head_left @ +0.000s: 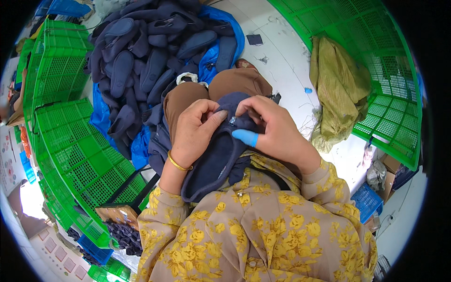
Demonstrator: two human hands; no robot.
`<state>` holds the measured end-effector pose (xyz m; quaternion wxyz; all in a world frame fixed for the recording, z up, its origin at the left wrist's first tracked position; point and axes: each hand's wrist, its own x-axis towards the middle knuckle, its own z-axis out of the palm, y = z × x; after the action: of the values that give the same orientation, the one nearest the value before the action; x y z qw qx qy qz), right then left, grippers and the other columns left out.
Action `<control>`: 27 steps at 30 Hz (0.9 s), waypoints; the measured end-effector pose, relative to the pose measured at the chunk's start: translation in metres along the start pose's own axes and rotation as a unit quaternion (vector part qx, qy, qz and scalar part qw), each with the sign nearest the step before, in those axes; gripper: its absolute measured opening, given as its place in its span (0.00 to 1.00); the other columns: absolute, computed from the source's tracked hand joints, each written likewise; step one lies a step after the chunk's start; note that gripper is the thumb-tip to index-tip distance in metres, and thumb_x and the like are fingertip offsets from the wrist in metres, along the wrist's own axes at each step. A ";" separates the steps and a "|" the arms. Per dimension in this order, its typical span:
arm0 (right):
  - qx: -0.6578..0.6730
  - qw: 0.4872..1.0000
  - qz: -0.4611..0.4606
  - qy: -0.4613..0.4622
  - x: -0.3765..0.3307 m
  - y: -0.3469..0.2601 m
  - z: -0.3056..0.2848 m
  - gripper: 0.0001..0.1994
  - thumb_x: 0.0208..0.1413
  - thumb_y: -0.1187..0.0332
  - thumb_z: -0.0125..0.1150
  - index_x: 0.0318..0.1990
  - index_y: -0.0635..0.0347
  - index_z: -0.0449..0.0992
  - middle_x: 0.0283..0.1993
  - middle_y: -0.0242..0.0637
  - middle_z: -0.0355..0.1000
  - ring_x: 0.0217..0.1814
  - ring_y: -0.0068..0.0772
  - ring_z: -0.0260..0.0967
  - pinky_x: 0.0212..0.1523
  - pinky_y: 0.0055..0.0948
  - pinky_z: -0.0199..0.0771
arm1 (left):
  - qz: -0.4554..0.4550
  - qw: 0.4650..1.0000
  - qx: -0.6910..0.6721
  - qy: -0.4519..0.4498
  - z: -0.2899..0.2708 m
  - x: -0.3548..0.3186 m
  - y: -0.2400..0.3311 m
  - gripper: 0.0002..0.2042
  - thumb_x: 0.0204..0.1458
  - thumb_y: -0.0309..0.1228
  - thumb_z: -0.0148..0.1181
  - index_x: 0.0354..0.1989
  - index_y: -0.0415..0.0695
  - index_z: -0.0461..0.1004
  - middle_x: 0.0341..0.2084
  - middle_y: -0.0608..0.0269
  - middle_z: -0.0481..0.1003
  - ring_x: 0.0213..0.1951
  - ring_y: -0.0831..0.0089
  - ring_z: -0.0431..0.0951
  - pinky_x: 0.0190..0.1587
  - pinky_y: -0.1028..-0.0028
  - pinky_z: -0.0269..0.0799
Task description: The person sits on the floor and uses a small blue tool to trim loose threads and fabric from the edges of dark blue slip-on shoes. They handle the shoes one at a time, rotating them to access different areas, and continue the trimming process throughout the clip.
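A navy blue slipper point(210, 163) lies over my lap, its opening toward me and its toe pointing away. My left hand point(193, 129), with a yellow bangle at the wrist, grips the slipper's upper between thumb and fingers. On the other side, my right hand point(279, 134) holds the upper too, its thumb in a light blue finger cover point(245, 137). Between the two hands, a small shiny bit point(232, 121) shows on the fabric; it is too small to make out. More dark blue fabric bunches beneath the slipper.
A big heap of navy slippers point(123, 68) rests on a blue sheet point(236, 23) beyond my knees. Green plastic crates point(80, 155) stand at the left, and another green crate point(392, 117) at the right with an olive sack point(336, 84). Scraps of thread litter the white floor point(282, 56).
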<state>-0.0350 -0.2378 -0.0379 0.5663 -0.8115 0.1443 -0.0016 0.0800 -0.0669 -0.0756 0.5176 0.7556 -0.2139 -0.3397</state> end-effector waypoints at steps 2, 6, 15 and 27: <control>-0.031 0.999 -0.012 -0.003 -0.002 0.003 0.002 0.10 0.51 0.71 0.64 0.40 0.59 0.73 0.35 0.39 0.70 0.32 0.39 0.70 0.32 0.35 0.68 | -0.002 1.000 0.002 0.001 0.000 0.000 0.000 0.07 0.54 0.28 0.65 0.33 0.37 0.75 0.24 0.69 0.69 0.26 0.82 0.65 0.30 0.79 0.63; -0.049 0.999 -0.013 0.015 0.001 0.027 0.011 0.10 0.50 0.75 0.61 0.42 0.60 0.74 0.36 0.43 0.72 0.35 0.45 0.72 0.35 0.36 0.70 | -0.004 1.000 0.002 0.003 0.001 0.001 0.000 0.07 0.54 0.28 0.64 0.33 0.37 0.75 0.24 0.69 0.68 0.26 0.82 0.65 0.30 0.79 0.63; 0.029 0.996 0.083 0.018 0.012 0.025 0.011 0.07 0.52 0.73 0.64 0.37 0.64 0.76 0.32 0.42 0.73 0.30 0.40 0.70 0.33 0.34 0.69 | -0.097 0.990 -0.103 0.005 -0.009 -0.001 0.012 0.05 0.55 0.27 0.64 0.36 0.39 0.76 0.20 0.81 0.63 0.25 0.91 0.59 0.27 0.85 0.56; 0.009 0.994 0.104 0.010 0.013 0.021 0.011 0.07 0.53 0.71 0.65 0.36 0.64 0.76 0.30 0.42 0.73 0.29 0.39 0.69 0.32 0.34 0.68 | -0.061 0.995 0.034 0.073 -0.052 -0.016 0.003 0.05 0.52 0.24 0.66 0.34 0.40 0.77 0.18 0.79 0.64 0.21 0.90 0.58 0.23 0.83 0.54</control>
<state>-0.0257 -0.2378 -0.0633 0.5695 -0.7867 0.2334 0.0482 0.1069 -0.0241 -0.0558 0.4838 0.8073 -0.1407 -0.3072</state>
